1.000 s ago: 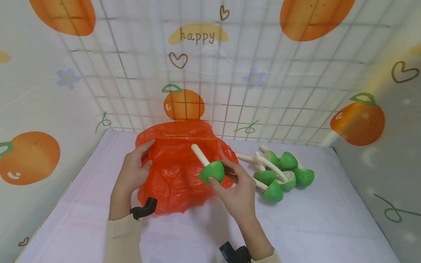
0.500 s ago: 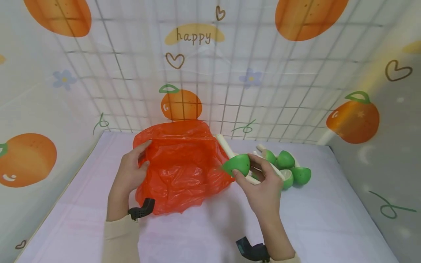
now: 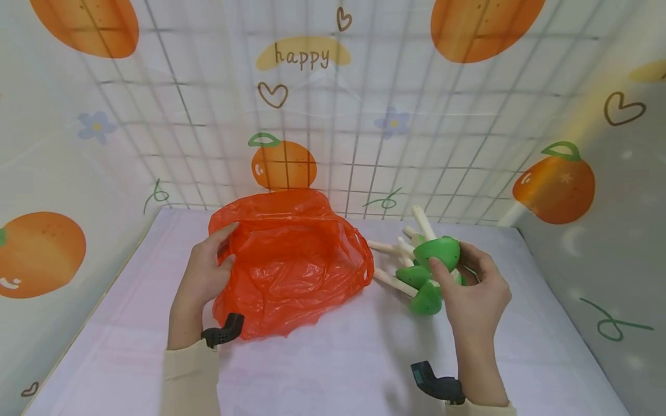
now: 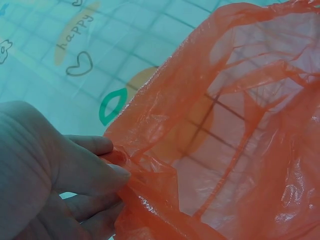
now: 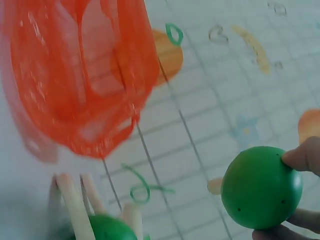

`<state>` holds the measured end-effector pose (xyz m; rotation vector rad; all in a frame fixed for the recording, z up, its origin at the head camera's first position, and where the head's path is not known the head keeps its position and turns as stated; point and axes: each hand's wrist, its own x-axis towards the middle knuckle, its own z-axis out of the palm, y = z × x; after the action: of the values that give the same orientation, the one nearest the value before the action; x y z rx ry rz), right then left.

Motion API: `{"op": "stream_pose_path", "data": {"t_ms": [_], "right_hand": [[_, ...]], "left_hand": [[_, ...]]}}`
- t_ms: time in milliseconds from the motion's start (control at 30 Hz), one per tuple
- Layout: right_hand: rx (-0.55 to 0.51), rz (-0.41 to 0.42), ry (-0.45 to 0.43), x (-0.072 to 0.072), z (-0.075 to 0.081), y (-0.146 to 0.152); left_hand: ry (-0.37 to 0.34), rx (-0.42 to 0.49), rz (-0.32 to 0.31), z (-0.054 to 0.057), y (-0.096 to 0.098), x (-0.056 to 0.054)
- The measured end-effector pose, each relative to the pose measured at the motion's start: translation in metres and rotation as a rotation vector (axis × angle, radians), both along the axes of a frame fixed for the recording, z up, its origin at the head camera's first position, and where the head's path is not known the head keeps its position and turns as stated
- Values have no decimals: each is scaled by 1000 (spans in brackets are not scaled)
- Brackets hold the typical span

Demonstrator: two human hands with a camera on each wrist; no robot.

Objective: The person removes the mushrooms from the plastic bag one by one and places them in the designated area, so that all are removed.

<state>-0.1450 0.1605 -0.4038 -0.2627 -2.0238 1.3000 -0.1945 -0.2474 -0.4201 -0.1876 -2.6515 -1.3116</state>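
My left hand pinches the left edge of a red plastic bag, thumb and fingers at its rim. In the left wrist view the thin, see-through bag spreads away from the fingers with its mouth spread wide. My right hand grips a toy mushroom by its green cap, with the pale stem pointing up and away. That cap shows round and dotted in the right wrist view. Directly below and behind it lies a pile of similar toy mushrooms, partly hidden by the held one and the hand.
A pale cloth covers the table. Behind it stands a wire grid under a sheer curtain printed with oranges and hearts, and printed side walls flank the table. Each wrist wears a black camera mount.
My right hand has carried the toy mushroom rightward, from in front of the bag to over the pile. The left hand keeps its hold on the bag's edge. The view has shifted slightly.
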Motion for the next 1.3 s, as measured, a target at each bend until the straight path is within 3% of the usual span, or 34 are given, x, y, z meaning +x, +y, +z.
{"op": "stream_pose_path", "data": {"t_ms": [367,767,1133,1300], "right_hand": [[-106,-223,-144,0,-9,39],[-166,-402,-270,0,-37,72],[-114,-479,-354,5,-62,93],[-92,-472,-386,8,-73,99]], "left_hand": [[2,3,-1,0,1,0],[3,2,-6,0,0,0],[4,0,-3,0,2,0],[11,-1,-4,0,1,0]]}}
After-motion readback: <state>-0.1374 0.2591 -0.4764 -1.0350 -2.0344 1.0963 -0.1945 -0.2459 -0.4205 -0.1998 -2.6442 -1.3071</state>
